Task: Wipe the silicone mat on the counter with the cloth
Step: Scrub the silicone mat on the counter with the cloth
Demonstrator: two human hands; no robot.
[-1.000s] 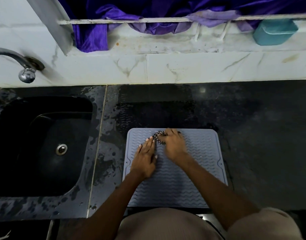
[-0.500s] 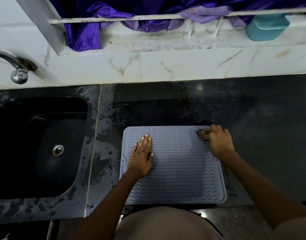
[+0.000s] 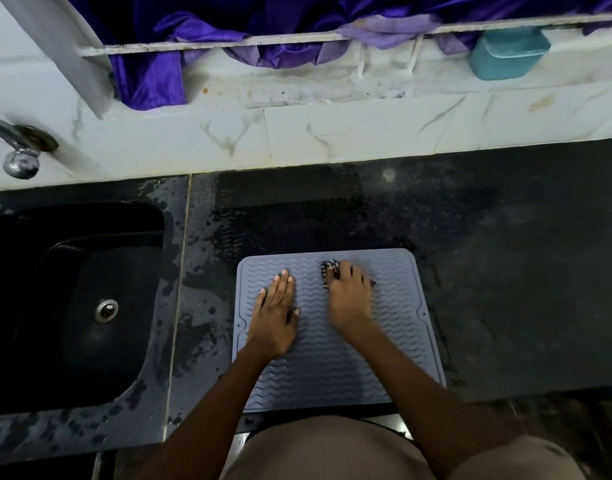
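Note:
A grey silicone mat (image 3: 398, 344) with a wavy ribbed surface lies flat on the black counter (image 3: 505, 271), close to its front edge. My left hand (image 3: 275, 313) rests flat on the mat's left half, fingers spread and pointing away from me. My right hand (image 3: 349, 299) presses a small dark patterned cloth (image 3: 329, 268) onto the mat near its far edge, a little right of centre. Most of the cloth is hidden under my fingers; only its speckled edges stick out.
A black sink (image 3: 72, 306) with a metal drain sits to the left, with a chrome tap (image 3: 18, 157) above it. The counter around the mat is wet. A white tiled ledge (image 3: 332, 133) runs along the back, with purple fabric (image 3: 152, 74) and a teal container (image 3: 509, 51).
My right hand has slid the cloth from the mat's far right corner back left towards the middle. My left hand has stayed flat on the mat's left half.

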